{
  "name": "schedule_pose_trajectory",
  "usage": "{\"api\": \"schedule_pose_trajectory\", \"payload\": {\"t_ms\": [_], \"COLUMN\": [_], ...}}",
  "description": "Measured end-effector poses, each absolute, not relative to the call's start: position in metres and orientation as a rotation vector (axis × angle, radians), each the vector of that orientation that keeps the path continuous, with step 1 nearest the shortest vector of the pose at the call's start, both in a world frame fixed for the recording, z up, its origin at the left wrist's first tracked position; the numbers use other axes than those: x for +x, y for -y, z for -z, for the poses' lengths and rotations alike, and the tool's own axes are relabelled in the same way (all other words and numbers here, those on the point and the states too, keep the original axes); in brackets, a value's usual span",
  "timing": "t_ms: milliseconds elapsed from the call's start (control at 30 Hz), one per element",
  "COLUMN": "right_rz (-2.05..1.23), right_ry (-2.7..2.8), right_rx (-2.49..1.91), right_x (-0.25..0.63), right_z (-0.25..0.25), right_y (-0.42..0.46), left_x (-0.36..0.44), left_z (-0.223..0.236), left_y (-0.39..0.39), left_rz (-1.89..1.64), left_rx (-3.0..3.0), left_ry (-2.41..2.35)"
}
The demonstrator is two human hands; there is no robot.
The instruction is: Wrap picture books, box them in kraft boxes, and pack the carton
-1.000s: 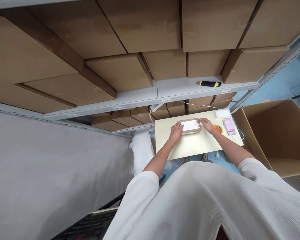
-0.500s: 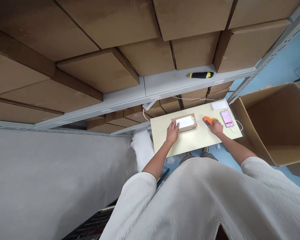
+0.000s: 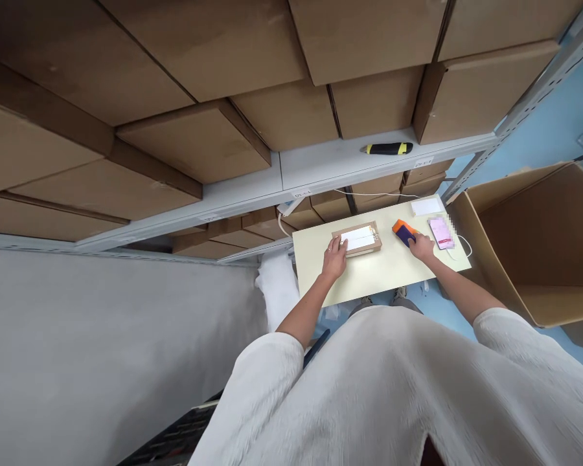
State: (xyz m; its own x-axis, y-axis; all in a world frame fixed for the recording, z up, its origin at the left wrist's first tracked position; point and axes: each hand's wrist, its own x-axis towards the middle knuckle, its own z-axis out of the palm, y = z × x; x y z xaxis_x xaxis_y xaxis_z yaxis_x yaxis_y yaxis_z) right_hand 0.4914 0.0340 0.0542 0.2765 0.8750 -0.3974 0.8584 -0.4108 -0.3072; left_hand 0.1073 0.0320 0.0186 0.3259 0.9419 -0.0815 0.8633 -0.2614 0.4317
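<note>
Shelving (image 3: 330, 162) stacked with cardboard boxes (image 3: 252, 45) rises behind a pale yellow table (image 3: 364, 275), where a person's left hand (image 3: 335, 257), fingers loosely spread, rests on the left end of a small white-labelled box (image 3: 357, 238), and the right hand (image 3: 422, 248), curled, grips an orange-and-blue tool (image 3: 404, 233) to its right.

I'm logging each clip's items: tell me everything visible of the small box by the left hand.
The box is brown, oblong, apparently cardboard, and lies flat and lengthwise on the table. A white label covers most of its top, with dark marks near the right end. The left hand rests on its left end. Whether it is sealed, I cannot tell.
</note>
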Motion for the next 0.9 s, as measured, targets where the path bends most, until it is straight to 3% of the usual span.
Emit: {"api": "schedule_pose_trajectory", "payload": {"t_ms": [300,500,700,900], "right_rz": [-1.165,-1.35,-1.254,-0.878], "right_ry": [1.512,1.699,2.027,2.458], "right_rx": [-1.771,-1.622,-1.751,-1.784], "right_x": [0.47,0.412,0.39,0.396], "right_z": [-0.14,-0.143,-0.137,-0.14], "right_y": [-0.102,-0.128,-0.126,-0.124], "left_x": [0.109,0.108,0.11,0.112], "left_z": [-0.015,-0.016,-0.019,-0.02], "left_y": [-0.034,-0.036,-0.037,-0.037], "left_rz": [-0.325,-0.434,-0.462,-0.492], "left_rx": [2.186,2.142,2.104,2.089], "left_ry": [-1.59,-1.547,-1.552,-1.558]}}
